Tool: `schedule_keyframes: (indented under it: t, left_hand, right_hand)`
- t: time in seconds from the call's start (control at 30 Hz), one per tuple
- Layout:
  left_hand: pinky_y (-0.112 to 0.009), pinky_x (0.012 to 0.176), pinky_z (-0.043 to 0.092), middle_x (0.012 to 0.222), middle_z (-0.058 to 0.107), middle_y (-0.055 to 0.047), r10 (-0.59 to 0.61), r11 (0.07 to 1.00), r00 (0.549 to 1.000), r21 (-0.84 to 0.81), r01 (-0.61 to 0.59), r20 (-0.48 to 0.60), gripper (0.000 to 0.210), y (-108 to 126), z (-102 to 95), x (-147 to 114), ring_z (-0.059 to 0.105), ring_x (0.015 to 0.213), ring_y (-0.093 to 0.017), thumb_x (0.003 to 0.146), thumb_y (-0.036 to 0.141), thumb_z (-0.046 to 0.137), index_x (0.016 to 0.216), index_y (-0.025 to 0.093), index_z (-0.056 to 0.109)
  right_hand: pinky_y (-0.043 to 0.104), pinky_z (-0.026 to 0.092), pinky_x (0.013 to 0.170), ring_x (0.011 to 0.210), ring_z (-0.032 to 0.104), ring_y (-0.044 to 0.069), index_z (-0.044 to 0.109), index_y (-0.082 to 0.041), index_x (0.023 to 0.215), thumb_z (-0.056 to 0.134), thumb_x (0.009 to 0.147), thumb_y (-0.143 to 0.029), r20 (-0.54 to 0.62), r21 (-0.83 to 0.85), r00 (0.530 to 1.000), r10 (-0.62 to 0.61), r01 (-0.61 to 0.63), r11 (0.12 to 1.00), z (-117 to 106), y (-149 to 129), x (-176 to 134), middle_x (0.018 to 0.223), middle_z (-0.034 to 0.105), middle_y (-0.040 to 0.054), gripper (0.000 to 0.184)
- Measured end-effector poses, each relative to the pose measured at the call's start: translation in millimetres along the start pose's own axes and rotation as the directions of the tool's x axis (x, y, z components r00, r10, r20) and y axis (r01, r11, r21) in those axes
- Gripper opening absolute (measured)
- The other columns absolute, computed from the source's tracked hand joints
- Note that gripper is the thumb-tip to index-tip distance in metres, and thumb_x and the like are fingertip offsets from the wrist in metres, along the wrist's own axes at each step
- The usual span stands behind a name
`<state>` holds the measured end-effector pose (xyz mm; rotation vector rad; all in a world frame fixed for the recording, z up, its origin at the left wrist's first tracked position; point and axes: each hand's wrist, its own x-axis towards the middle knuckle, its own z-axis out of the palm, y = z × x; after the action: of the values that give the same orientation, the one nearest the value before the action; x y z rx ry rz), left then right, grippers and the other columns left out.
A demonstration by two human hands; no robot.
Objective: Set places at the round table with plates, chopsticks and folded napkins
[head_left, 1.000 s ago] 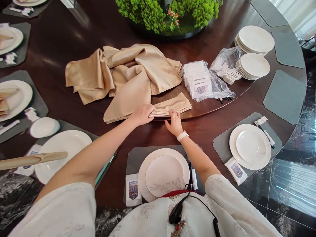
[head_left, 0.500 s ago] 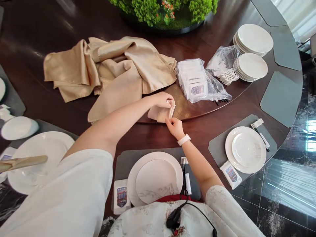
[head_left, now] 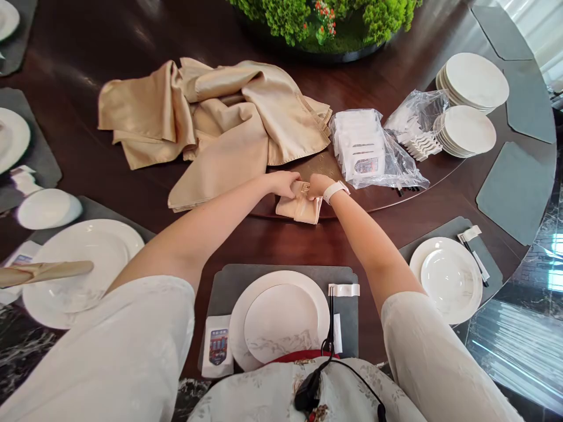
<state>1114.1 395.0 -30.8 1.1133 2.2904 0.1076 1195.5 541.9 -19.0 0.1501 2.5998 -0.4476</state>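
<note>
A folded beige cloth napkin (head_left: 299,206) lies near the front edge of the raised turntable. My left hand (head_left: 284,183) is closed on its upper left edge. At its upper right, my right hand (head_left: 318,186) is closed on the cloth too, fingers partly hidden behind the wrist. Right behind my left arm spreads a heap of loose beige napkins (head_left: 229,129). Closer to me, a large white plate with a smaller one on it (head_left: 281,319) sits on a grey placemat (head_left: 226,281).
Right of my hands lie a plastic bag of white packets (head_left: 363,146) and a bag of white rests (head_left: 417,132). White plates stand in two stacks (head_left: 472,79). Further settings are at the right (head_left: 448,281) and left (head_left: 83,269). A green plant arrangement (head_left: 325,26) stands at the back.
My right hand has moved from the napkin's lower edge up to its upper right side. The napkin has turned and lies flatter. The view has shifted slightly left.
</note>
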Motion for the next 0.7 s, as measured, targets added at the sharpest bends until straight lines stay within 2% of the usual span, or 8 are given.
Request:
schedule_keyframes:
  t: [0.07,0.13,0.27,0.37,0.43,0.5,0.57,0.7]
  left_hand:
    - [-0.028,0.079,0.049,0.097,0.073,-0.005,-0.055,0.997,0.998,-0.054,0.055,-0.011,0.047,-5,4.0,-6,0.067,0.090,-0.025,0.063,0.041,0.069,0.105,0.021,0.072]
    - [-0.028,0.074,0.047,0.083,0.071,-0.003,-0.089,0.987,0.995,-0.141,0.082,-0.049,0.027,-9,4.2,-12,0.066,0.082,-0.023,0.064,0.040,0.069,0.084,0.021,0.070]
    - [-0.027,0.070,0.045,0.075,0.066,0.000,-0.099,0.933,0.966,-0.360,0.007,-0.239,0.023,-13,-14.0,-31,0.061,0.075,-0.019,0.066,0.037,0.071,0.080,0.019,0.065]
    - [-0.028,0.075,0.047,0.082,0.067,-0.002,-0.068,0.916,0.914,-0.388,-0.102,-0.401,0.028,-5,-29.1,-52,0.059,0.076,-0.017,0.075,0.036,0.068,0.093,0.016,0.066]
    - [-0.030,0.078,0.049,0.090,0.070,-0.005,0.001,0.947,0.880,-0.282,-0.154,-0.475,0.026,8,-26.4,-63,0.061,0.080,-0.019,0.082,0.034,0.063,0.100,0.015,0.066]
    - [-0.034,0.082,0.050,0.094,0.071,-0.008,0.111,0.975,0.862,-0.113,-0.191,-0.495,0.022,26,-8.8,-66,0.064,0.085,-0.022,0.086,0.029,0.058,0.101,0.015,0.067]
    - [-0.038,0.088,0.050,0.095,0.071,-0.012,0.227,0.971,0.854,0.043,-0.234,-0.469,0.020,44,20.2,-62,0.065,0.091,-0.025,0.087,0.024,0.056,0.099,0.014,0.068]
    - [-0.044,0.105,0.046,0.108,0.073,-0.014,0.418,0.908,0.804,0.167,-0.384,-0.423,0.021,68,77.8,-47,0.065,0.107,-0.026,0.093,0.021,0.051,0.097,0.016,0.071]
  right_hand:
    - [0.038,0.059,0.080,0.089,0.072,0.029,0.073,-0.013,0.090,0.079,0.068,-0.016,0.147,-0.094,0.989,0.013,0.001,0.996,-7,-8,-1,0.089,0.073,0.0110,0.022]
    - [0.038,0.057,0.080,0.091,0.072,0.029,0.073,-0.011,0.092,0.078,0.072,-0.020,0.172,-0.159,0.985,-0.010,0.038,0.986,-16,-12,-4,0.091,0.073,0.0122,0.022]
    - [0.035,0.052,0.085,0.100,0.068,0.029,0.069,-0.008,0.105,0.075,0.077,-0.022,-0.050,-0.212,0.969,-0.240,0.225,0.951,-40,-8,-16,0.107,0.071,0.0164,0.032]
    - [0.036,0.050,0.086,0.098,0.065,0.028,0.061,-0.009,0.114,0.066,0.086,-0.025,-0.234,-0.221,0.885,-0.402,0.354,0.909,-53,5,-26,0.107,0.069,0.0160,0.032]
    - [0.039,0.048,0.089,0.099,0.063,0.030,0.057,-0.009,0.119,0.060,0.093,-0.028,-0.328,-0.250,0.821,-0.468,0.402,0.881,-49,17,-35,0.107,0.069,0.0178,0.032]
    - [0.043,0.047,0.093,0.102,0.061,0.032,0.056,-0.009,0.122,0.053,0.097,-0.026,-0.340,-0.292,0.783,-0.521,0.438,0.850,-35,33,-46,0.107,0.068,0.0196,0.031]
    - [0.045,0.046,0.098,0.106,0.061,0.032,0.057,-0.009,0.124,0.047,0.098,-0.021,-0.283,-0.319,0.783,-0.554,0.468,0.824,-14,52,-58,0.110,0.069,0.0208,0.030]
    - [0.048,0.044,0.109,0.126,0.057,0.031,0.055,-0.008,0.137,0.053,0.091,-0.014,-0.170,-0.281,0.781,-0.601,0.546,0.789,24,89,-80,0.133,0.063,0.0230,0.046]
